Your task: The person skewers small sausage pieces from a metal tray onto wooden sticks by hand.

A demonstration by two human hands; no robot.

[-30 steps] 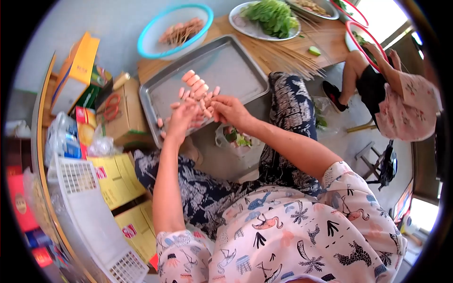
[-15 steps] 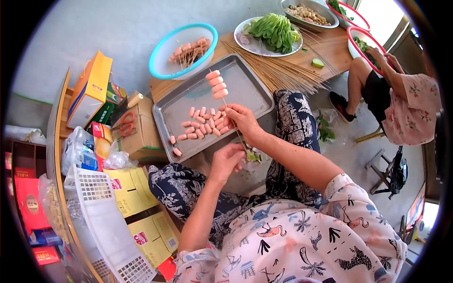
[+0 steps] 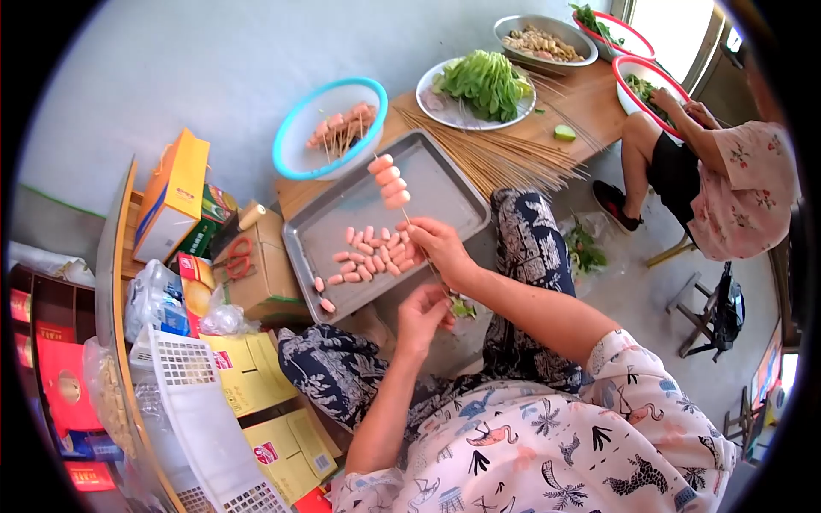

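My right hand (image 3: 443, 248) is closed on a thin wooden skewer that carries several small pink sausages (image 3: 391, 181) at its upper end. Lower down, my left hand (image 3: 424, 315) has its fingers drawn together near the skewer's lower end; whether it grips the stick is too small to tell. Below the skewered pieces lies a grey metal tray (image 3: 466, 184), with loose sausages (image 3: 368, 256) in its nearer part. A blue-rimmed bowl (image 3: 286, 158) behind the tray holds finished-looking sausage skewers (image 3: 342, 130).
Bare skewers (image 3: 496, 154) lie beside a plate of leafy greens (image 3: 487, 85) and a cut green piece (image 3: 564, 132). Another person (image 3: 740, 188) sits at right, hands in a red-rimmed bowl (image 3: 624, 94). Boxes (image 3: 261, 269) and a white basket (image 3: 205, 419) stand at left.
My left hand has come away from the loose sausages and moved down toward my lap. The skewer of sausages has been raised upright above the tray in my right hand. The view has shifted.
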